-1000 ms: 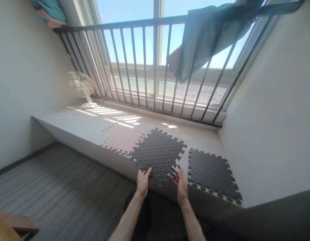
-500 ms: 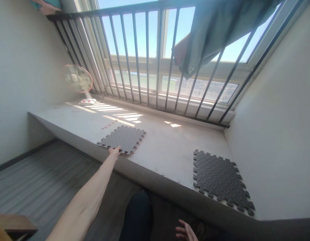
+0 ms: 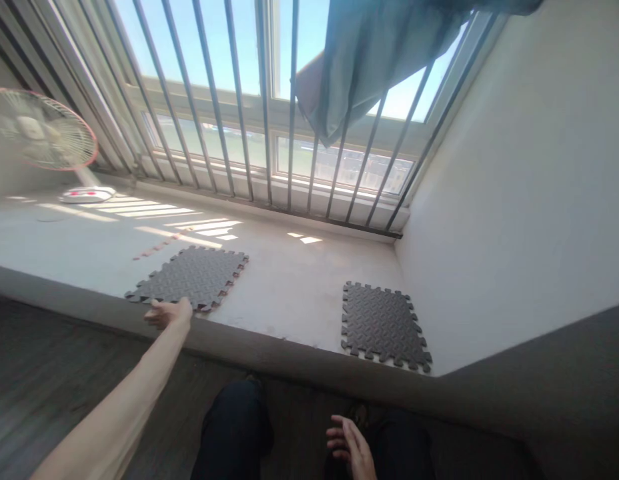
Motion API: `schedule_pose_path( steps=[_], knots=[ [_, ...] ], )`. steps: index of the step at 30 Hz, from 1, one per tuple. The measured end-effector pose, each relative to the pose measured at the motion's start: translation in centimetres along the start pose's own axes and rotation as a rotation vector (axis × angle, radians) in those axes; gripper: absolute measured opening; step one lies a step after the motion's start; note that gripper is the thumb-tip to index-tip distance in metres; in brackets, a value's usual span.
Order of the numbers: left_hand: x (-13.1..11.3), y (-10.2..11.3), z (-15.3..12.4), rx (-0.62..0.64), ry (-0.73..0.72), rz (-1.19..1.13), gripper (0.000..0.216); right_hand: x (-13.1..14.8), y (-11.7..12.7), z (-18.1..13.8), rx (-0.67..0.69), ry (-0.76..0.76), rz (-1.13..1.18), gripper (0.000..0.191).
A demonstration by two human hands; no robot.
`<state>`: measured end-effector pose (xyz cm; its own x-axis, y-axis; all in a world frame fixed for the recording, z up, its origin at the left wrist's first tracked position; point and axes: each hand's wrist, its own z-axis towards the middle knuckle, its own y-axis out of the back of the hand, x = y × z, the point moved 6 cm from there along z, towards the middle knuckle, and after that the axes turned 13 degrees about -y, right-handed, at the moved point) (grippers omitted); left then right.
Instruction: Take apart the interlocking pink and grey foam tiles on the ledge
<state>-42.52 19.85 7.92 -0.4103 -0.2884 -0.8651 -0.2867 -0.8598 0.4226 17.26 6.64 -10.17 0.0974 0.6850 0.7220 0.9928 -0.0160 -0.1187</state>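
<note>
My left hand [image 3: 168, 312] reaches out to the near edge of a dark grey interlocking foam mat [image 3: 190, 278] lying on the concrete window ledge [image 3: 289, 287]; whether the fingers grip the mat or just rest on it is unclear. A pink mat edge peeks out from under it. A second dark grey foam mat [image 3: 383, 325] lies at the right end of the ledge near the wall. Low over my lap, my right hand [image 3: 350, 447] hangs with its fingers loosely apart, holding nothing.
A small pink-rimmed fan [image 3: 42, 137] stands at the left back of the ledge. Dark metal window bars [image 3: 262, 100] rise behind it, with a teal cloth [image 3: 369, 53] draped over the top rail. A white wall [image 3: 514, 167] closes the right side.
The middle mat that both hands held was moved left onto the pink mat by my left hand. My right hand dropped to my lap. The view has swung left and closer.
</note>
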Motion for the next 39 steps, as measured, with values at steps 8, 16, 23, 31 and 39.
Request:
schedule_pose_path(
  steps=[8, 16, 23, 31, 39],
  knots=[
    [-7.1, -12.2, -25.1, 0.611, -0.491, -0.147, 0.061, 13.6, 7.8, -2.6, -0.531, 0.537, -0.096, 0.072],
    [-12.8, -18.3, -42.7, 1.028, -0.488, -0.179, 0.075, 18.2, 16.8, 2.2, -0.685, 0.396, -0.133, 0.109],
    [-14.0, -18.8, -42.4, 1.042, -0.413, -0.07, 0.073, 18.9, 17.8, 2.6, -0.75, 0.41, -0.139, 0.105],
    [-9.4, -13.5, -39.1, 0.776, 0.196, -0.512, 0.065, 14.6, 16.3, -1.9, -0.73, 0.397, 0.207, 0.091],
    [-8.8, -8.1, -43.7, 0.577, 0.657, -0.905, 0.048, 11.3, 8.4, -5.0, -0.25, 0.228, 0.503, 0.088]
  ],
)
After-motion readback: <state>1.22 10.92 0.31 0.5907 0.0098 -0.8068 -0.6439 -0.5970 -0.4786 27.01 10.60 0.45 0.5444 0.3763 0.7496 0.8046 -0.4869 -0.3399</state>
